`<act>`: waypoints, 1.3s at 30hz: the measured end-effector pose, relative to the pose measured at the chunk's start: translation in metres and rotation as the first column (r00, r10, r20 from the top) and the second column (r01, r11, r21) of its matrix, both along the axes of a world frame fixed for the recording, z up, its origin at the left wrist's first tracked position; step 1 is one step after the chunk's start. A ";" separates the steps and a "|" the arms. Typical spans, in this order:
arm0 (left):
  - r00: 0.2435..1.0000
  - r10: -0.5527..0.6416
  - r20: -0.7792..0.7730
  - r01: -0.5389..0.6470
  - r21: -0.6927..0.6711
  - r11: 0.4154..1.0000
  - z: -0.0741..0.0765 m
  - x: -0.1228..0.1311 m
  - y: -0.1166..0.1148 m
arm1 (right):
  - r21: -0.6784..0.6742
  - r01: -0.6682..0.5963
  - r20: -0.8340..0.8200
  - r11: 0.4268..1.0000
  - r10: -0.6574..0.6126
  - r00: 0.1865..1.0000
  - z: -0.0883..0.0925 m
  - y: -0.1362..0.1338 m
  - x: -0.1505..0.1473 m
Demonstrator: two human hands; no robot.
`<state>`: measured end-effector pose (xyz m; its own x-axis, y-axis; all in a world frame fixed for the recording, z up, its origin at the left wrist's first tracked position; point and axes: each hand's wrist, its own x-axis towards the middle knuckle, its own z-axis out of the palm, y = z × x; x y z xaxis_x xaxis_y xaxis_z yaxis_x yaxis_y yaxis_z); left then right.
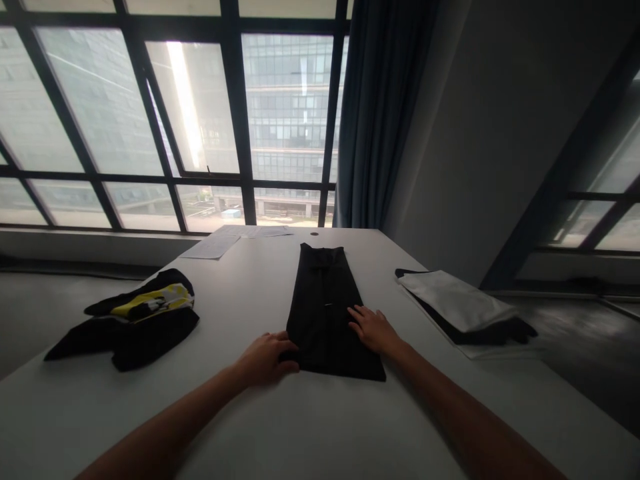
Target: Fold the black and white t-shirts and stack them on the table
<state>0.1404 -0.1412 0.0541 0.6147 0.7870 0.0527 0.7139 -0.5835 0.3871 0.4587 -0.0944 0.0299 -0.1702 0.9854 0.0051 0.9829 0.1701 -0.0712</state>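
Observation:
A black garment (325, 320), folded into a long narrow panel, lies flat on the white table in front of me. Its kind is hard to make out; a small light mark shows near its middle. At its lower left edge rests my left hand (265, 358), thumb and fingers apart on the cloth. My right hand (374, 329) lies open over the right edge, fingers spread and touching the fabric.
On the left of the white table (240, 427) sits a crumpled black garment (155, 333) with a yellow and white patch. Folded white and black cloths (460, 303) lie on the right. Paper sheets (213, 248) are at the far left, before windows and a blue curtain (380, 120).

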 end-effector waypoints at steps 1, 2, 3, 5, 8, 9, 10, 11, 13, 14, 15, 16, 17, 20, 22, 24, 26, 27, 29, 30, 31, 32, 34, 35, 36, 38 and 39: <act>0.999 -0.037 0.017 0.037 -0.033 0.999 0.002 0.001 -0.003 | 0.023 -0.023 -0.023 0.999 0.023 0.999 0.001 -0.007 0.009; 0.996 -0.080 0.042 0.083 -0.079 0.993 0.005 0.000 -0.005 | 0.045 -0.048 -0.052 0.998 0.050 0.997 0.002 -0.013 0.018; 0.990 -0.121 0.072 0.129 -0.123 0.984 0.007 0.000 -0.007 | 0.060 -0.072 -0.083 0.996 0.077 0.994 0.003 -0.019 0.027; 0.979 -0.162 0.125 0.179 -0.136 0.974 0.010 -0.003 -0.006 | 0.069 -0.122 -0.141 0.990 0.131 0.981 0.005 -0.029 0.045; 0.985 -0.144 0.099 0.142 0.025 0.990 0.007 -0.005 0.001 | 0.068 -0.168 -0.210 0.983 0.179 0.961 0.006 -0.040 0.062; 0.987 -0.143 0.068 0.138 0.074 0.988 0.004 -0.005 0.004 | 0.068 -0.175 -0.235 0.982 0.186 0.954 0.006 -0.044 0.065; 0.988 -0.151 0.036 0.146 0.101 0.984 0.002 -0.004 0.006 | 0.068 -0.185 -0.263 0.980 0.197 0.944 0.007 -0.047 0.065; 0.987 -0.162 0.010 0.160 0.108 0.981 -0.001 -0.004 0.008 | 0.064 -0.201 -0.292 0.977 0.211 0.933 0.008 -0.050 0.065; 0.985 -0.172 -0.007 0.172 0.099 0.980 -0.004 -0.004 0.009 | 0.043 -0.240 -0.334 0.970 0.240 0.912 0.012 -0.056 0.061; 0.985 -0.171 -0.003 0.171 0.091 0.981 -0.004 -0.005 0.009 | 0.030 -0.251 -0.348 0.968 0.245 0.905 0.014 -0.059 0.059; 0.986 -0.168 0.007 0.167 0.085 0.982 -0.005 -0.006 0.007 | 0.015 -0.253 -0.358 0.967 0.242 0.902 0.017 -0.061 0.057; 0.986 -0.168 0.019 0.166 0.081 0.983 -0.005 -0.008 0.006 | 0.000 -0.247 -0.367 0.969 0.230 0.901 0.019 -0.064 0.055; 0.984 -0.173 0.032 0.170 0.078 0.982 -0.005 -0.010 0.003 | -0.010 -0.238 -0.379 0.971 0.217 0.900 0.021 -0.066 0.054; 0.975 -0.207 0.081 0.201 0.079 0.976 -0.005 -0.015 -0.004 | -0.016 -0.234 -0.426 0.972 0.206 0.881 0.025 -0.070 0.052; 0.964 -0.240 0.118 0.232 0.075 0.970 -0.004 -0.017 -0.009 | -0.018 -0.264 -0.461 0.964 0.226 0.858 0.028 -0.073 0.052; 0.950 -0.267 0.163 0.263 0.041 0.964 -0.001 -0.018 -0.012 | -0.024 -0.305 -0.504 0.952 0.252 0.826 0.034 -0.077 0.051; 0.937 -0.257 0.235 0.269 -0.018 0.963 0.003 -0.018 -0.013 | -0.033 -0.348 -0.557 0.937 0.272 0.785 0.042 -0.079 0.050; 0.931 -0.230 0.282 0.255 -0.055 0.965 0.005 -0.018 -0.011 | -0.044 -0.367 -0.587 0.929 0.273 0.762 0.046 -0.078 0.049; 0.906 -0.136 0.402 0.217 -0.163 0.962 0.010 -0.017 -0.001 | -0.058 -0.376 -0.663 0.925 0.246 0.707 0.051 -0.070 0.046; 0.881 -0.068 0.469 0.197 -0.232 0.953 0.012 -0.015 0.006 | -0.045 -0.345 -0.708 0.938 0.213 0.673 0.052 -0.063 0.043; 0.843 0.016 0.537 0.172 -0.298 0.939 0.014 -0.013 0.014 | -0.021 -0.284 -0.753 0.959 0.172 0.636 0.051 -0.055 0.040; 0.792 0.113 0.599 0.138 -0.356 0.924 0.015 -0.011 0.023 | -0.001 -0.203 -0.791 0.979 0.123 0.600 0.049 -0.046 0.037; 0.675 0.321 0.664 0.025 -0.456 0.890 0.013 -0.007 0.038 | -0.003 -0.030 -0.832 1.000 0.014 0.555 0.039 -0.029 0.032; 0.626 0.415 0.661 -0.044 -0.501 0.865 0.009 -0.006 0.044 | -0.024 0.034 -0.831 0.999 -0.039 0.556 0.033 -0.022 0.030; 0.597 0.486 0.638 -0.100 -0.543 0.834 0.005 -0.005 0.048 | -0.046 0.074 -0.817 0.996 -0.080 0.571 0.027 -0.017 0.029; 0.612 0.541 0.577 -0.137 -0.597 0.791 -0.008 -0.005 0.051 | -0.058 0.095 -0.774 0.994 -0.104 0.624 0.015 -0.012 0.027; 0.641 0.524 0.560 -0.125 -0.598 0.792 -0.014 -0.006 0.050 | -0.050 0.087 -0.754 0.995 -0.095 0.650 0.009 -0.013 0.027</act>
<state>0.1347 -0.0914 0.0404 0.2554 0.9621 -0.0957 0.2376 0.0335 0.9708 0.4855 -0.1070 0.0390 -0.0206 0.9964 0.0822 0.5997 0.0781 -0.7964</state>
